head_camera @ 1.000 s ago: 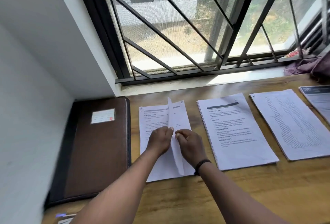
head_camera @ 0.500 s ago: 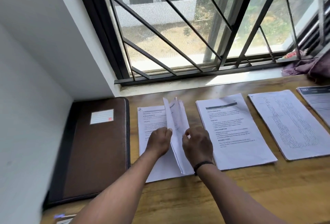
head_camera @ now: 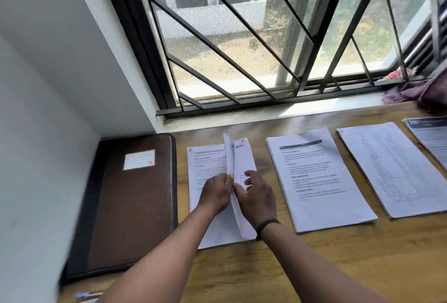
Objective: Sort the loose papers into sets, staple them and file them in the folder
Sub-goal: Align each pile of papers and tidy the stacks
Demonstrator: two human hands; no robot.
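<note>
A paper set (head_camera: 205, 165) lies on the wooden table (head_camera: 338, 266) just right of a closed brown folder (head_camera: 130, 206). Its upper sheets (head_camera: 238, 157) stand lifted on edge along the middle. My left hand (head_camera: 216, 194) pinches those lifted sheets from the left. My right hand (head_camera: 257, 197) pinches them from the right, thumb against the paper. A second paper set (head_camera: 319, 181) lies to the right, then a third paper set (head_camera: 396, 169), and a fourth paper set (head_camera: 430, 135) is cut off by the right edge.
A white wall (head_camera: 36, 133) closes the left side beside the folder. A barred window (head_camera: 266, 48) and its sill run along the back. Purple cloth (head_camera: 416, 92) lies on the sill at far right. A small blue-tipped object (head_camera: 84, 295) sits at the bottom left edge.
The lifted sheets have been thumbed between both hands, fanning apart half a second ago and now gathered closer again. The hands stay at the same spot on the leftmost set.
</note>
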